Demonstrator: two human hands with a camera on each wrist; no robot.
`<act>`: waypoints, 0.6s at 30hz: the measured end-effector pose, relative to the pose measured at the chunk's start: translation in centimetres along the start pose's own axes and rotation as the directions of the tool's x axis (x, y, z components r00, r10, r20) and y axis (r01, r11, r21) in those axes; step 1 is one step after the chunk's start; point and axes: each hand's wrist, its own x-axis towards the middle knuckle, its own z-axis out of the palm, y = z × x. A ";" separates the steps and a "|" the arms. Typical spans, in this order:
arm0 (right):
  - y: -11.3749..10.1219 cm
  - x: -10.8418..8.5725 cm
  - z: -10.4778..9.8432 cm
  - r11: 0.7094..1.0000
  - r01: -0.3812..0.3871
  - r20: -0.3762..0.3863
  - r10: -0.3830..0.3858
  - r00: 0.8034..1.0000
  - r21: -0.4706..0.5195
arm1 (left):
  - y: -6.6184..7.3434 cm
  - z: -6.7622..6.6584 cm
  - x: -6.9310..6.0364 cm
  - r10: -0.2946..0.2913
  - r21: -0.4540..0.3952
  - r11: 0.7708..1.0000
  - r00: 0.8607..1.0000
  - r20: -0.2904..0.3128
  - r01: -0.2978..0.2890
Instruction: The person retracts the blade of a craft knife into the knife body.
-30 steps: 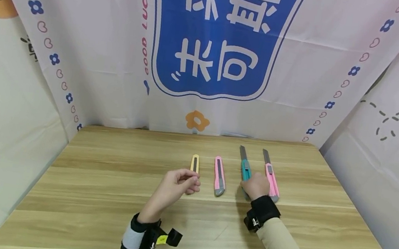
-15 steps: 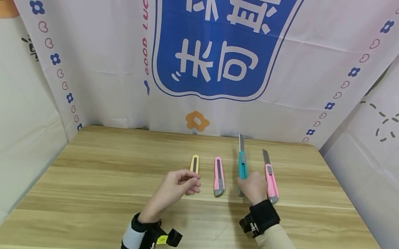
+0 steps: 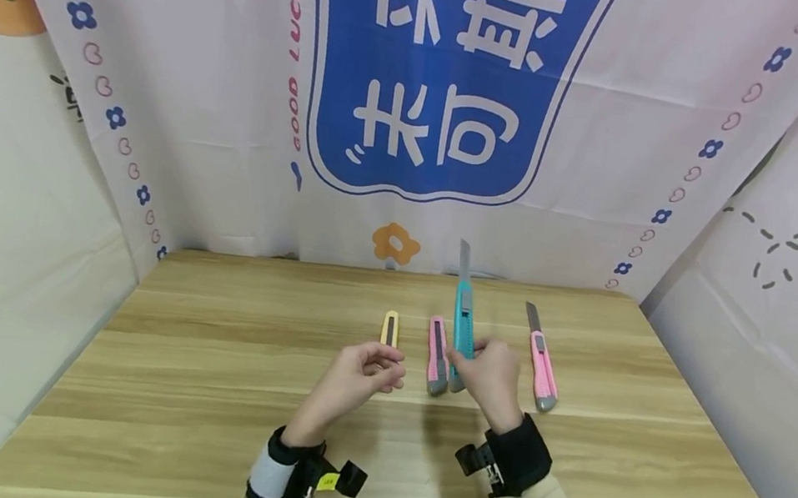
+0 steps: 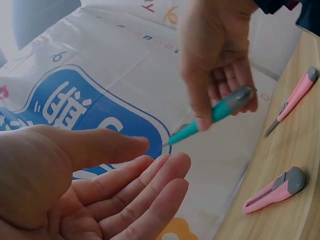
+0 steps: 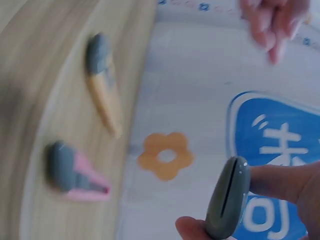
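A teal utility knife [image 3: 464,316] with its blade slid out is pinched near its grey end by my right hand [image 3: 491,376], raised above the table. In the right wrist view the knife's grey end cap [image 5: 228,197] sits between thumb and finger. My left hand [image 3: 360,374] hovers near the yellow utility knife [image 3: 390,328], partly covering it; the left wrist view shows its fingers [image 4: 135,200] loosely bent, holding nothing. Just left of the teal knife lies a pink utility knife [image 3: 436,355] with no blade showing. Another pink utility knife [image 3: 543,371], blade out, lies to the right.
The wooden table [image 3: 199,391] carries the knives in a row. A white printed cloth [image 3: 238,203] hangs behind its back edge, and more cloth [image 3: 749,346] stands along the sides.
My right hand has lifted the teal knife off the table and carried it left, beside the nearer pink knife. My left hand has stayed nearly still.
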 end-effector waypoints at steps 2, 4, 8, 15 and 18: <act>-0.6 -0.5 0.0 1.000 0.018 0.001 -0.018 1.000 0.019 | -0.1 0.1 -0.1 0.013 0.027 1.000 1.000 0.014 -0.013; -1.2 -1.1 -0.1 0.999 0.030 0.000 -0.031 1.000 0.041 | -0.3 0.2 -0.1 0.027 0.056 0.998 0.999 0.022 -0.028; -2.2 -2.0 0.1 0.994 0.052 0.003 -0.052 0.999 0.094 | -0.5 0.5 -0.1 0.045 0.090 0.995 0.998 0.040 -0.048; -3.2 -3.0 0.4 0.988 0.059 0.012 -0.062 0.998 0.143 | -0.5 1.6 0.0 0.070 0.060 0.995 0.991 0.115 -0.077; -3.5 -3.2 0.6 0.985 0.067 0.002 -0.068 0.998 0.159 | -0.4 1.8 0.0 0.080 0.068 0.994 0.990 0.114 -0.088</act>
